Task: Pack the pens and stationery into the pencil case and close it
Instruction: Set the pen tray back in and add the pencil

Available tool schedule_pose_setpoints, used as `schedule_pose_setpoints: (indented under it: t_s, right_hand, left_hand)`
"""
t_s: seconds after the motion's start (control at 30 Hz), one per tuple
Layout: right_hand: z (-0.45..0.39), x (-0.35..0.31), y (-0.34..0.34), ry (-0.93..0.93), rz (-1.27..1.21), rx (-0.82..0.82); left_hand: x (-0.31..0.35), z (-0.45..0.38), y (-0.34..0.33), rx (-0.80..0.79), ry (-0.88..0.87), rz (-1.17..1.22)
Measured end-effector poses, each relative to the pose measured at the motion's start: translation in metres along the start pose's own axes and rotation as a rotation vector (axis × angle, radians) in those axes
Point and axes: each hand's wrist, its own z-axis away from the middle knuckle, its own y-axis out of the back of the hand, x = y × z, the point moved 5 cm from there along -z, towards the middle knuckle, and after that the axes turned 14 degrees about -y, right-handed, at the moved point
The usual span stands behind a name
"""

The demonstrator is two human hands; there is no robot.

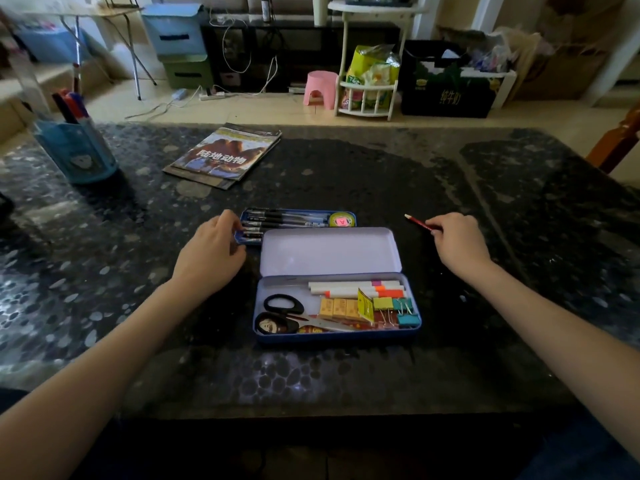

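— Where does the pencil case [337, 306] sit?
— On the dark desk [346, 375], lid up. Inside it lie scissors [287, 315], markers [356, 289] and binder clips [401, 311].
— And the pens?
— In a blue tray [298, 223] just behind the pencil case, together with a roll of tape [341, 220].
— The left hand [211, 258]?
— Its grip curls on the tray's left end, beside the case lid.
— The right hand [457, 240]?
— Right of the pencil case — it pinches a red pencil [419, 222].
— Anything else?
— A magazine [225, 155] and a blue pen holder [78, 150], well behind the case.
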Motion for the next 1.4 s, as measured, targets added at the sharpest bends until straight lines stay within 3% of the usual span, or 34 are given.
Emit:
schedule_pose_setpoints:
  t_s: [0.23, 0.37, 0.57, 0.87, 1.07, 1.23, 1.4]
  right_hand:
    - [-0.006, -0.021, 0.006, 0.083, -0.105, 0.036]
    - [-0.002, -0.06, 0.005, 0.195, -0.292, -0.07]
    - [0.007, -0.124, -0.001, 0.364, -0.394, -0.181]
    - [-0.021, -0.113, -0.019, 0.243, -0.427, -0.322]
    - [-0.038, -0.115, -0.026, 0.232, -0.23, -0.355]
    - [-0.032, -0.141, -0.037, 0.325, 0.137, -0.441]
    - [-0.024, -0.166, -0.044, 0.445, 0.34, -0.374]
  left_hand:
    - [-0.038, -0.047, -0.005, -0.275, -0.018, 0.08]
    - [-0.059, -0.06, -0.017, -0.444, 0.014, 0.169]
    - [-0.061, -0.081, -0.029, -0.346, -0.129, 0.132]
    - [-0.044, -0.127, -0.048, -0.542, -0.268, 0.112]
    - [-0.028, -0.145, -0.052, -0.466, -0.194, 0.302]
    - [-0.026, -0.152, -0.056, -0.562, -0.172, 0.251]
    - [-0.023, -0.155, -0.058, -0.518, -0.132, 0.182]
